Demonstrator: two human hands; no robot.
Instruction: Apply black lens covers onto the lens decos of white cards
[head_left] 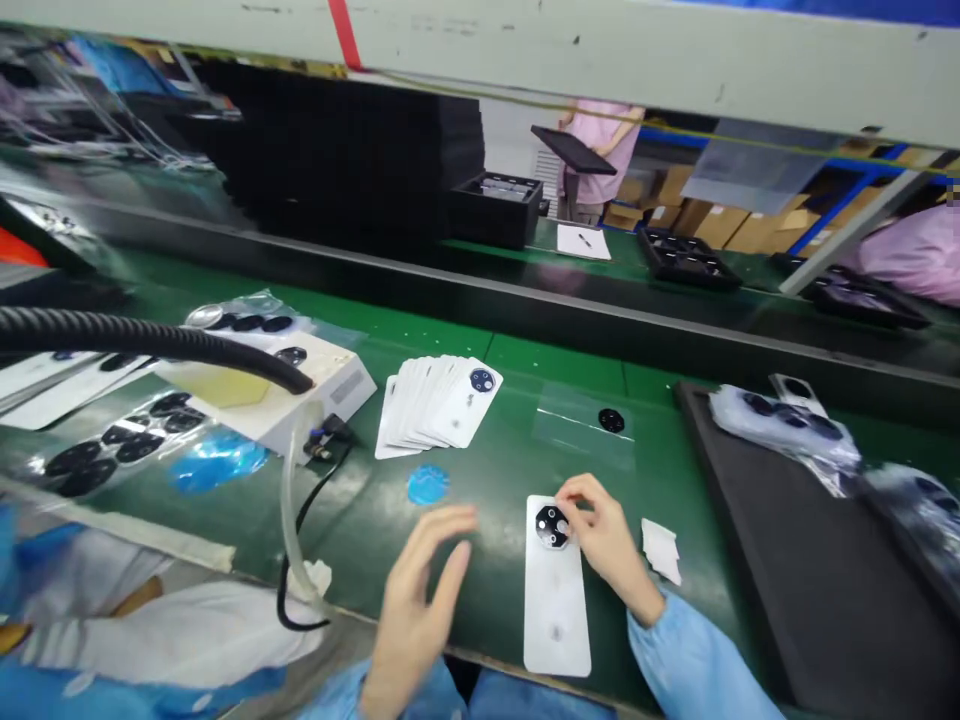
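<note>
A white phone back cover (556,600) lies flat on the green bench in front of me, with a black camera ring (553,526) at its top end. My right hand (606,545) rests beside that ring, its fingers curled and pinched at the ring's edge. My left hand (420,590) hovers left of the cover with fingers stretched out, holding nothing. A round blue film (428,485) lies just beyond it. A fanned stack of white covers (435,403) sits further back. A single black ring on clear film (611,421) lies behind the cover.
A white box (315,385) with a black corrugated hose (150,340) and clear tube stands at left, among sheets of black rings (112,445). A black tray (817,540) with bagged parts fills the right. A white wipe (661,550) lies by my right hand. A person in pink stands far back.
</note>
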